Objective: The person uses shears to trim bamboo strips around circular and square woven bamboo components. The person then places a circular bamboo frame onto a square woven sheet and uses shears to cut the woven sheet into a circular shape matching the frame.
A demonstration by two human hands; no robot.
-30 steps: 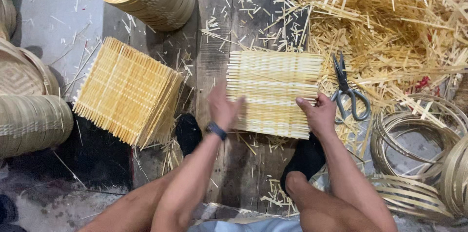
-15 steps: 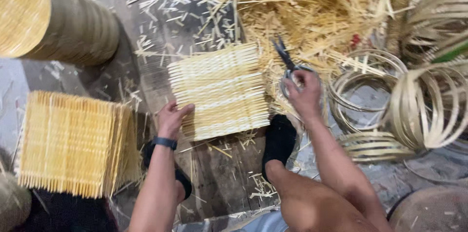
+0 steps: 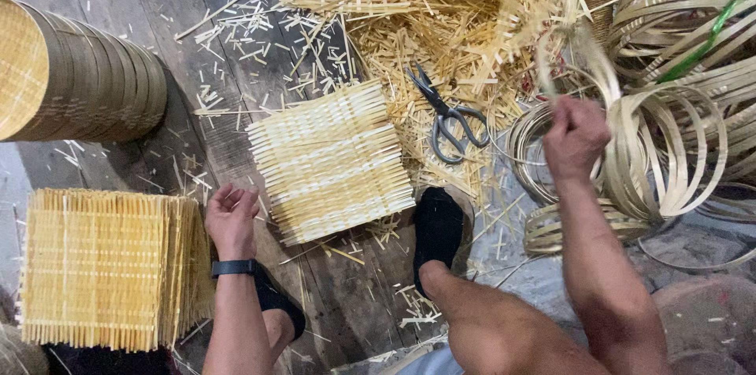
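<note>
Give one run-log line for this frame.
left hand: open, beside woven mat | right hand: gripping bamboo hoop | scissors: idle

Woven bamboo mat (image 3: 331, 161): pale yellow, approx. square, lying flat on the wood floor w/ strip ends sticking out at edges, slightly skewed. Bamboo hoop (image 3: 587, 68): thin pale ring, raised upright, blurred, above other coiled rings.
</note>
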